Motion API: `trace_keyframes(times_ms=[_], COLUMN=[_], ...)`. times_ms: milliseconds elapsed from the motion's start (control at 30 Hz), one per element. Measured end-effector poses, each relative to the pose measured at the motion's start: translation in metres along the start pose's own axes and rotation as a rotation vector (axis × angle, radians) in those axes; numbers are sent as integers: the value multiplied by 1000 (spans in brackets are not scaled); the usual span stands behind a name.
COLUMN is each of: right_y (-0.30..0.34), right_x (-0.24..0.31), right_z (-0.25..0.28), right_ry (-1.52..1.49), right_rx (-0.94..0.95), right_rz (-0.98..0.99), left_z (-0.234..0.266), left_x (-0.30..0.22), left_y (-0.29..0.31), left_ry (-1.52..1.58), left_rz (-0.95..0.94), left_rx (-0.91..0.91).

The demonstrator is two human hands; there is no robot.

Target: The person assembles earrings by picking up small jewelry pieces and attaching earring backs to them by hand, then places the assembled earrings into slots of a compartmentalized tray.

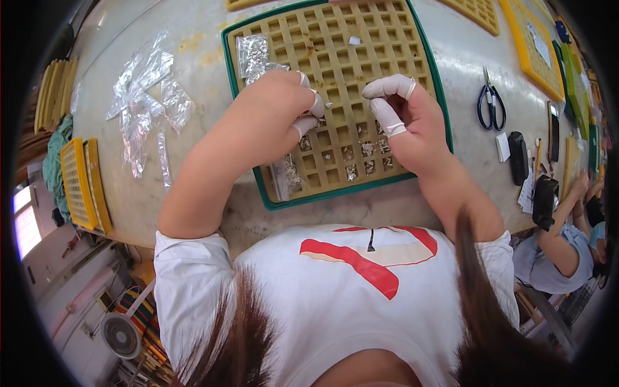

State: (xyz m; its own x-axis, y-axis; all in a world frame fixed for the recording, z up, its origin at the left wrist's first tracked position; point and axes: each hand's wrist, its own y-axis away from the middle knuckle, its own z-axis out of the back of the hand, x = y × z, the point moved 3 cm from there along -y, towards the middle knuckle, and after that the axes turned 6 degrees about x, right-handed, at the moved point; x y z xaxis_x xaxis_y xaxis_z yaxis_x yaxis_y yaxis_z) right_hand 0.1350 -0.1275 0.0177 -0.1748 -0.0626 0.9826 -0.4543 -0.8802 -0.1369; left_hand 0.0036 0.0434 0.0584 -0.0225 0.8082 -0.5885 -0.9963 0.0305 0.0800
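A beige tray with many small square compartments (277, 48) sits in a green frame in front of me. Small silvery metal pieces (351, 171) lie in several of its nearer compartments. My left hand (280, 106), white covers on its fingertips, is over the tray's left half with fingers curled together. Across from it, my right hand (409, 116) has thumb and index finger, both white-covered, nearly meeting in a pinch. Anything held in either hand is too small or hidden to name. A clear bag of silvery pieces (253, 55) lies beyond my left hand; another small bag (284, 177) rests at the near left corner.
Crumpled clear plastic bags (145, 97) are spread on the table to the left. Blue-handled scissors (491, 106), a black case (518, 149) and a phone (553, 132) lie to the right. Yellow trays (532, 48) stand farther off. Another person's arm (561, 213) is at the far right.
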Motion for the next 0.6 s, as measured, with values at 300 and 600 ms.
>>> trace_keyframes(times_ms=[300, 600], right_y=[-2, -3], right_x=[1, 5], right_z=[0, 6], right_ry=[4, 68], right_rx=[-9, -32], right_rz=[31, 4], left_z=[-8, -10], left_x=[-2, 4], left_y=[-5, -12], left_ry=[-26, -57], left_rz=[-9, -103], left_rx=[-14, -132])
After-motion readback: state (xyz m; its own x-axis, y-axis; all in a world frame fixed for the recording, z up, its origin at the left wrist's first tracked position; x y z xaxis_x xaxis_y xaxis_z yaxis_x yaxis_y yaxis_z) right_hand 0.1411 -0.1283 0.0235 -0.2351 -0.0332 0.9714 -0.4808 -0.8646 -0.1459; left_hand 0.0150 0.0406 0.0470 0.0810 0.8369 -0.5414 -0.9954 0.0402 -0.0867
